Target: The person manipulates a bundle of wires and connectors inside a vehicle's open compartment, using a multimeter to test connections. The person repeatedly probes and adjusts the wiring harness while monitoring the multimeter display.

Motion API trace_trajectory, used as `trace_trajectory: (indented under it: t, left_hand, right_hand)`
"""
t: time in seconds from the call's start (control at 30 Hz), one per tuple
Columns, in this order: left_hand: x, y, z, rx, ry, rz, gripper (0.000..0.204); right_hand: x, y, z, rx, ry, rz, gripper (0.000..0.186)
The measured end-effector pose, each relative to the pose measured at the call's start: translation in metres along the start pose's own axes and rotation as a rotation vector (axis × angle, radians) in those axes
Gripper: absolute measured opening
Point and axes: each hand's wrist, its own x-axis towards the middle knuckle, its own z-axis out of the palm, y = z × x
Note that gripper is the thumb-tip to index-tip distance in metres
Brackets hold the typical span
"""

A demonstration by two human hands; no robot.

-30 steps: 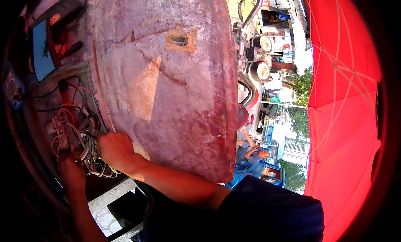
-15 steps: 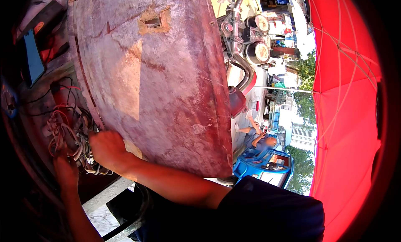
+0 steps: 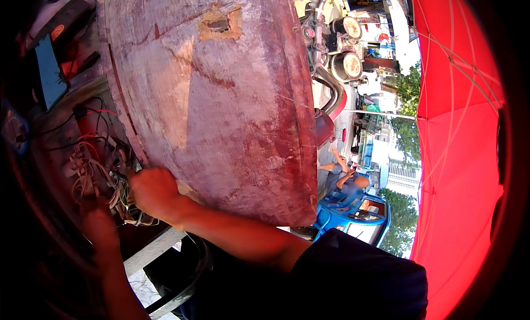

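A tangle of thin wires (image 3: 91, 176), pale, red, black and yellowish, lies at the left in a dark recess. My right hand (image 3: 154, 192) is closed in a fist at the right side of this tangle, its fingertips on the wires there. Just below the tangle is my left hand (image 3: 100, 223), in shadow and blurred. Its fingers seem bent together at the lower wires, but what they hold is hidden. Beside my right hand rises a large worn reddish panel (image 3: 243, 127) with a ragged hole near its top.
A blue flat piece (image 3: 51, 71) stands at upper left. Behind the panel are metal pipework (image 3: 331, 93) and two round gauge-like parts (image 3: 346, 66). Farther right, a seated person (image 3: 348, 179) is near a blue vehicle (image 3: 353, 215). A red canopy (image 3: 458, 143) spans the right side.
The whole view has shifted, so the panel, wires and hands sit slightly farther right. Both hands stay at the wires, with the right fist still closed.
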Motion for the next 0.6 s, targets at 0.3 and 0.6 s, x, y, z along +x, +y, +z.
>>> trace_trajectory:
  t: [0.3,0.6]
  left_hand:
    - [-0.010,0.021,-0.002,0.173,-0.106,0.096,0.027]
    - [-0.013,0.025,0.003,0.194,-0.054,0.120,0.046]
  right_hand:
    - [0.004,-0.008,0.002,-0.014,0.014,0.001,0.024]
    - [0.011,-0.014,0.000,0.116,0.136,-0.068,0.020]
